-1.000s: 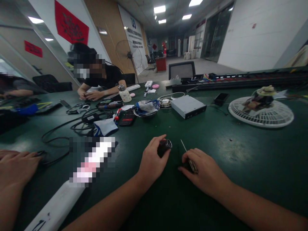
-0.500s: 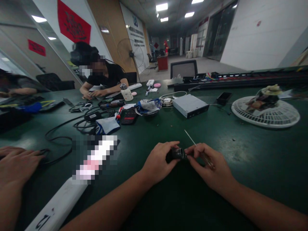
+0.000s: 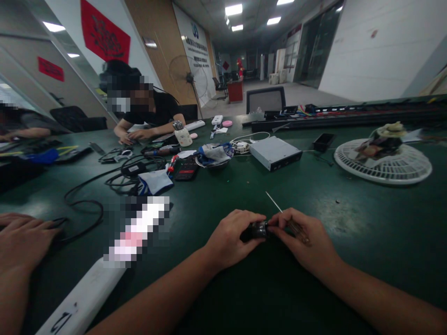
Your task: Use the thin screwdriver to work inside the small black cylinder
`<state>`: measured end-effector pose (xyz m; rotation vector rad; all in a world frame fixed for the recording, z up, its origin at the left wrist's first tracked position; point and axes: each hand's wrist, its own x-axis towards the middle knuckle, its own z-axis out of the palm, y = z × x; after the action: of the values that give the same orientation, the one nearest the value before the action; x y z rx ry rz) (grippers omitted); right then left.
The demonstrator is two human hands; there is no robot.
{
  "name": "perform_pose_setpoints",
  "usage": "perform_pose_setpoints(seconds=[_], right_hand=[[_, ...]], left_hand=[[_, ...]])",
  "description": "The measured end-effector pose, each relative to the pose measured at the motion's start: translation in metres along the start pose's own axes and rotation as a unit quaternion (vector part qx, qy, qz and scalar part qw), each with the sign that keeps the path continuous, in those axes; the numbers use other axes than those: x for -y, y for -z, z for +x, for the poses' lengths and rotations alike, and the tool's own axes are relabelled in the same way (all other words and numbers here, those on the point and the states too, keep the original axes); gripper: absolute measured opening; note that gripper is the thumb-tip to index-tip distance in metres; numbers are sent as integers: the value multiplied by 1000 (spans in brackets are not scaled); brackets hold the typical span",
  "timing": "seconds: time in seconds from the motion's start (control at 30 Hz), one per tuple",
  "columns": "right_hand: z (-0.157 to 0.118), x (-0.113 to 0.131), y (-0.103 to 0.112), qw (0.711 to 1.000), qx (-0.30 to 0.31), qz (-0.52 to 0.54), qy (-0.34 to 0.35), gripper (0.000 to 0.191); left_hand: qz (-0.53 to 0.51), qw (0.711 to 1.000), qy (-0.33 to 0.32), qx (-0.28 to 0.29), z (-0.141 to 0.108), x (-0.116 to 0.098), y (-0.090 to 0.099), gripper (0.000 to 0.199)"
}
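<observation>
My left hand [image 3: 233, 237] is closed around a small dark metal cylinder [image 3: 259, 229], thumb below it and fingers above, just over the green table [image 3: 223, 302]. At the cylinder's right end, the thumb and fingertips of my right hand [image 3: 307, 237] pinch together; whatever small part lies between them is too hidden to name. The same hand also keeps a screwdriver [image 3: 296, 228] tucked against the palm, its thin shaft pointing up and to the left and its amber handle partly covered by the fingers.
A silver disc drive [image 3: 274, 150] and a white fan grille with a motor [image 3: 384, 167] lie ahead. Left are a cloth [image 3: 155, 181], black cables [image 3: 84, 200] and a long white object [image 3: 73, 298]. Another person's hand [image 3: 30, 237] rests at far left; a co-worker [image 3: 153, 111] sits opposite.
The right fingertips have come up against the end of the cylinder, which has turned so its open end faces me less. The screwdriver stays in the right hand.
</observation>
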<state>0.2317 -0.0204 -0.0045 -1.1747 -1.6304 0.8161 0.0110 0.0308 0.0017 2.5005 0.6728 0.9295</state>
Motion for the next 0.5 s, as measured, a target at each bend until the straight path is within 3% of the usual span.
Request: perform_pose_setpoints(seconds=[0.17,0.3,0.5], right_hand=[[0,0,-1,1000,22,1,16,16],[1,2,-2,999,-6,-42,33,17],[2,8,-3,997,-7,-77,-5,6]], left_hand=[[-9,1000,-3,-7,0,-1,0,37],[-27,999,-19,0,1,-3,1,34],[1,1000,-9,-25,0,-2,-2,33]])
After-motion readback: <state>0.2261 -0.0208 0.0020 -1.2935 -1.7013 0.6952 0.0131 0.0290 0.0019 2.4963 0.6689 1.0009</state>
